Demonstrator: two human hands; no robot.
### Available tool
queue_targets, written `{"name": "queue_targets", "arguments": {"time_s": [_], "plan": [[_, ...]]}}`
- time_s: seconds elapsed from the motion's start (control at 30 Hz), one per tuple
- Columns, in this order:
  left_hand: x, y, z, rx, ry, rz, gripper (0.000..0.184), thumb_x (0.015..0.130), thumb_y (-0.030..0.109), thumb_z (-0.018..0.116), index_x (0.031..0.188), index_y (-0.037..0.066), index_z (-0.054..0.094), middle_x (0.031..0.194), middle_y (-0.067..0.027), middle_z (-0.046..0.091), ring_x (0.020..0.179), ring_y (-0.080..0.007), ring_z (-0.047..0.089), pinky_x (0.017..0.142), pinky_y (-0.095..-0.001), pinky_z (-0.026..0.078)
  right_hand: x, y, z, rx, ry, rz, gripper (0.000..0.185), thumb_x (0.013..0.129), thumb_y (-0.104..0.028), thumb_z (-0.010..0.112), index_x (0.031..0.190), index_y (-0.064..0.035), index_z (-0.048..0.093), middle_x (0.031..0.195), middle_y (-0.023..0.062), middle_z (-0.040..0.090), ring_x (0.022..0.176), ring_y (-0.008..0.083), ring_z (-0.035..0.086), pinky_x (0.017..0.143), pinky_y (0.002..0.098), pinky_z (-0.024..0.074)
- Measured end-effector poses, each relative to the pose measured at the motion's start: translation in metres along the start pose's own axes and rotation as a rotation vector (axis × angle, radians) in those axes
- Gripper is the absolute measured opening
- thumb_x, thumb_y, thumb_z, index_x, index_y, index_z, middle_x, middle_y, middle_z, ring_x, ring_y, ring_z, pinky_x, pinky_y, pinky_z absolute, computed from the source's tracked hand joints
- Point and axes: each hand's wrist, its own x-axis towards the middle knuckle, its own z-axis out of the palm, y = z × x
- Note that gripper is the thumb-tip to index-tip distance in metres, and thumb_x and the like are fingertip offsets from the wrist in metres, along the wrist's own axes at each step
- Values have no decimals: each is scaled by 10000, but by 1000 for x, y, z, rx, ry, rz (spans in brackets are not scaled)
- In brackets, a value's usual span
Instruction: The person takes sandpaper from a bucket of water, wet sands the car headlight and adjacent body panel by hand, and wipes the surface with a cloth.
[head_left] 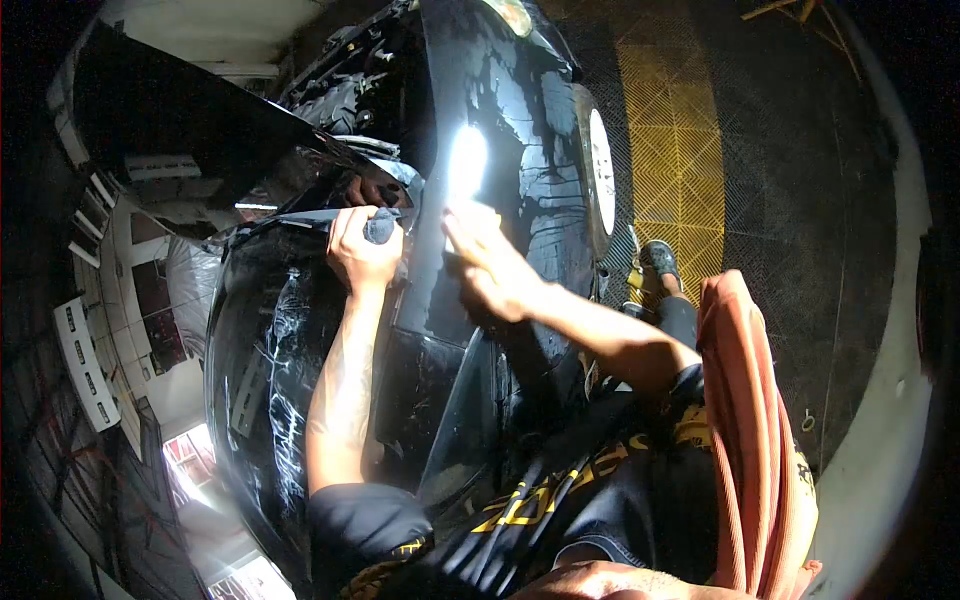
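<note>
My left hand is closed around a dark grey rounded object, held near the rear edge of a black car's raised hood. Most of that object is hidden in the fist. My right hand lies over the wet black fender, its fingers bent at a pale patch just below a bright glare. The glare and some blur hide what the fingers grip. Water streaks and patches run down the fender beside it.
The windshield is on the left, streaked with white reflections. A wheel shows to the right of the fender. Dark floor tiles with a yellow strip lie beyond. An orange towel hangs over my shoulder.
</note>
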Motion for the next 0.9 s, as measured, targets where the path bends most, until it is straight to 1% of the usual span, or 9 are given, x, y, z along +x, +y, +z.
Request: {"name": "queue_targets", "arguments": {"time_s": [0.17, 0.33, 0.43, 0.5, 0.6, 0.63, 0.77, 0.83, 0.9], "plan": [[2, 2, -2, -27, -23, -9, 167, 680, 90, 761, 775, 46, 630, 785, -113, 629, 767, -330, 631, 705, -421, 504, 89, 100, -19, -270, -71, 261, 588, 892, -123, 408, 1442, 76, 344, 1491, 338, 330, 1433, 467, 271, 1202, 490, 211], [6, 2, -1, -36, -10, -14, 176, 671, 80, 767, 777, 46, 630, 786, -115, 622, 755, -333, 623, 704, -429, 500, 2, 7, -11, 6, -71, 63, 670, 839, -54, 446, 1481, 66, 295, 1529, 320, 292, 1474, 464, 202, 1224, 490, 146], [5, 1, -3, -44, -30, -15, 179, 669, 79, 768, 779, 43, 632, 783, -116, 618, 750, -332, 622, 689, -423, 501, 73, 93, -22, -281, -85, 258, 652, 969, -261, 480, 1491, 73, 276, 1548, 328, 259, 1470, 463, 212, 1222, 488, 170], [4, 2, -3, -79, -46, -55, 183, 668, 76, 768, 787, 37, 635, 782, -118, 616, 745, -334, 622, 683, -419, 502, 92, 125, -20, -289, 33, 244, 631, 957, -228, 490, 1482, 64, 298, 1524, 335, 297, 1446, 473, 254, 1210, 492, 199], [5, -1, -3, -72, -56, -25, 191, 681, 85, 781, 799, 36, 639, 797, -121, 626, 744, -328, 624, 690, -414, 507, 48, 50, -14, -200, -159, 195, 619, 909, -127, 443, 1488, 45, 309, 1503, 332, 326, 1415, 477, 303, 1201, 517, 205], [3, 0, -1, -90, -54, -46, 185, 663, 81, 767, 796, 48, 642, 795, -114, 623, 751, -330, 625, 693, -415, 509, 13, 15, -10, 87, 59, -53, 589, 835, -59, 432, 1413, 47, 405, 1435, 336, 393, 1375, 473, 359, 1192, 525, 219], [4, -4, -1, -70, -55, -50, 199, 634, 80, 764, 798, 69, 652, 802, -99, 628, 760, -325, 635, 694, -410, 520, 62, 87, -31, -232, -30, 194, 316, 884, -118, 436, 1146, 38, 519, 1171, 322, 503, 1165, 457, 475, 1043, 516, 359], [2, -2, -1, -66, -58, -82, 203, 630, 89, 771, 799, 76, 659, 808, -91, 634, 769, -322, 640, 700, -407, 523, 80, 112, -32, -347, 83, 74, 271, 892, -112, 442, 1091, 58, 509, 1133, 309, 494, 1121, 448, 473, 1038, 499, 354], [3, -3, -1, -55, -45, -62, 187, 652, 90, 773, 797, 68, 657, 800, -95, 636, 763, -319, 641, 702, -404, 520, 65, 56, -23, -82, -67, 343, 373, 906, -128, 432, 1207, 84, 494, 1275, 336, 469, 1243, 472, 435, 1117, 498, 303]]}}
